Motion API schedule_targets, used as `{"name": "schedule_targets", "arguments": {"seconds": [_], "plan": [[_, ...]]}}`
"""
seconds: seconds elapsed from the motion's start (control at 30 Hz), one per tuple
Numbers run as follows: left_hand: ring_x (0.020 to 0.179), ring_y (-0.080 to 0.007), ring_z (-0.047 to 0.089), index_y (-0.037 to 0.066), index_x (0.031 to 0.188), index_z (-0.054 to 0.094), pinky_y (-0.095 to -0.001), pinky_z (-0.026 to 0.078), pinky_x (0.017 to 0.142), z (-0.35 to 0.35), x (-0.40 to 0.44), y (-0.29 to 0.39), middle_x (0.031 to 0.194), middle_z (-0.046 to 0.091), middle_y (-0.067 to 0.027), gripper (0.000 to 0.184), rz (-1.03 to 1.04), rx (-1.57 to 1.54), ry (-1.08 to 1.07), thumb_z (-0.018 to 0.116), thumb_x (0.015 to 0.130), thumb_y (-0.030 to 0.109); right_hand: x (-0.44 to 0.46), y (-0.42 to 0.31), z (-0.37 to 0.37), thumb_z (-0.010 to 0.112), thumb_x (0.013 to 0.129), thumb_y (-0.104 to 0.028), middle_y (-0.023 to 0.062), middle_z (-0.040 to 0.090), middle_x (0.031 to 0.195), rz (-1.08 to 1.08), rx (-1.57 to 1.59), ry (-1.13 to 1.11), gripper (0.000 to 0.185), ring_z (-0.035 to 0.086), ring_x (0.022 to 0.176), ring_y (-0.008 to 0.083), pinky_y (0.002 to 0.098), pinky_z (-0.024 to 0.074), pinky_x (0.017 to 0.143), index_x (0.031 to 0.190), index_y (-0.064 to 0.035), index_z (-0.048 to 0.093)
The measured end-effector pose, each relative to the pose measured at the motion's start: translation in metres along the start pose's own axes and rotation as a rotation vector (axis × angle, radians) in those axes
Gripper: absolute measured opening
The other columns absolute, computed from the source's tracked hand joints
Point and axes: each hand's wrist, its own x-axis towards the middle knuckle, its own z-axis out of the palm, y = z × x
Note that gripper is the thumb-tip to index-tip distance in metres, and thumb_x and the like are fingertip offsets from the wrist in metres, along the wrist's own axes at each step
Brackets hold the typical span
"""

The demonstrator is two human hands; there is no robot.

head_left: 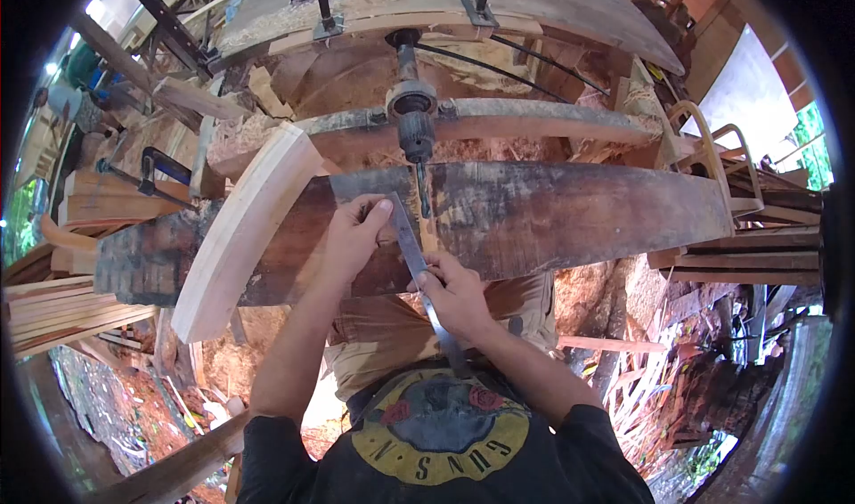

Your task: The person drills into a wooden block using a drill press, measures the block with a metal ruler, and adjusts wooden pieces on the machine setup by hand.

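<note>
A long metal ruler (411, 245) slants over the dark wooden board (570, 210) in front of me. My left hand (358, 230) pinches its far end between thumb and fingers. Farther down, my right hand (452, 296) grips the same ruler, whose near end reaches down to my shirt. Just beyond the ruler, a drill bit (424, 197) in a drill chuck (415, 134) points toward me over the board. To the left of my left hand, a pale curved piece of wood (245, 232) lies across the board.
Behind the chuck runs a wooden crossbeam (534, 119). A clamp (165, 179) stands at the left, near stacked planks (67, 312). A bent wooden frame (712, 148) and more planks (748, 264) are at the right. Another person (80, 103) shows at the far left.
</note>
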Motion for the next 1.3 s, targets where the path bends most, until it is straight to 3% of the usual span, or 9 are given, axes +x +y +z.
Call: {"name": "schedule_targets", "arguments": {"seconds": [0.1,0.2,0.4,0.6,0.7,0.73,0.9,1.0,1.3], "plan": [[0.066,-0.0053,0.052,0.001,0.103,0.076,-0.026,0.042,0.058,-0.006,0.004,-0.014,0.072,0.06,0.0038,0.026,-0.046,0.175,-0.11,0.068,0.103,0.026,0.01,0.007,0.012,0.061,0.102,-0.009,0.0153,0.078,0.096,0.084,0.18,0.039,0.029,0.074,0.079,0.0173,0.0339,0.0592,0.072,0.129,0.0024,0.059],[0.066,-0.0066,0.053,0.001,0.1,0.075,-0.0281,0.043,0.058,0.005,-0.008,-0.013,0.072,0.062,0.0025,0.027,-0.17,0.201,-0.183,0.069,0.102,0.027,0.026,0.05,0.024,0.061,0.102,-0.009,0.0155,0.077,0.097,-0.151,-0.052,0.162,0.031,0.075,0.081,0.0169,0.0343,0.0602,0.066,0.131,0.0028,0.057],[0.065,-0.0063,0.052,0.002,0.098,0.074,-0.027,0.043,0.058,0.009,-0.01,-0.022,0.07,0.059,0.0039,0.028,-0.197,0.145,-0.195,0.069,0.102,0.029,0.021,0.028,0.015,0.06,0.102,-0.008,0.0133,0.076,0.092,0.066,0.315,0.025,0.026,0.074,0.075,0.0182,0.0337,0.0595,0.058,0.125,0.0041,0.056],[0.066,-0.0057,0.051,0.003,0.1,0.074,-0.0252,0.042,0.06,0.016,-0.015,-0.008,0.073,0.058,0.0037,0.027,-0.14,0.037,-0.177,0.065,0.104,0.028,0.011,0.008,-0.006,0.06,0.104,-0.008,0.0077,0.07,0.087,0.005,0.2,0.127,0.022,0.065,0.068,0.0094,0.027,0.0522,0.053,0.123,0.0015,0.055],[0.07,-0.0056,0.052,0.002,0.104,0.074,-0.0246,0.041,0.063,0.009,-0.009,-0.017,0.075,0.058,0.0026,0.02,-0.093,0.029,-0.103,0.061,0.102,0.018,0.012,0.036,-0.024,0.063,0.103,-0.015,0.0086,0.072,0.08,-0.033,0.076,0.275,0.024,0.066,0.061,0.0103,0.03,0.0549,0.055,0.119,0.0027,0.057],[0.072,-0.0057,0.053,0.002,0.106,0.073,-0.0246,0.041,0.064,0.007,-0.008,-0.016,0.076,0.058,0.0022,0.02,-0.11,0.018,-0.095,0.059,0.101,0.015,0.009,0.022,-0.03,0.062,0.104,-0.016,0.0078,0.072,0.077,0.083,0.04,0.27,0.023,0.062,0.057,0.0074,0.029,0.0524,0.054,0.118,0.0017,0.057],[0.077,-0.007,0.055,0.002,0.115,0.066,-0.0244,0.043,0.069,0.006,0.008,-0.016,0.083,0.06,0.0008,0.029,-0.013,-0.013,-0.118,0.049,0.092,0.0,0.01,0.036,-0.026,0.061,0.106,-0.015,0.0066,0.07,0.073,-0.001,0.069,0.299,0.032,0.061,0.056,0.0067,0.0284,0.0513,0.053,0.131,0.0026,0.056],[0.065,-0.0031,0.043,0.005,0.121,0.061,-0.0196,0.033,0.057,0.009,0.023,-0.029,0.086,0.063,-0.003,0.033,0.097,-0.001,-0.135,0.049,0.091,-0.001,0.011,0.03,-0.018,0.06,0.106,-0.013,0.0051,0.069,0.071,0.001,0.082,0.29,0.044,0.06,0.055,0.0064,0.0279,0.0515,0.053,0.146,0.001,0.051],[0.088,-0.0105,0.06,0.004,0.131,0.049,-0.026,0.048,0.084,0.006,0.031,-0.044,0.096,0.065,-0.0068,0.036,0.305,0.195,-0.077,0.046,0.097,-0.007,0.011,0.02,-0.014,0.06,0.105,-0.009,0.0027,0.067,0.068,-0.048,-0.081,0.296,0.053,0.059,0.055,0.0057,0.027,0.0505,0.053,0.157,-0.0034,0.048]]}}
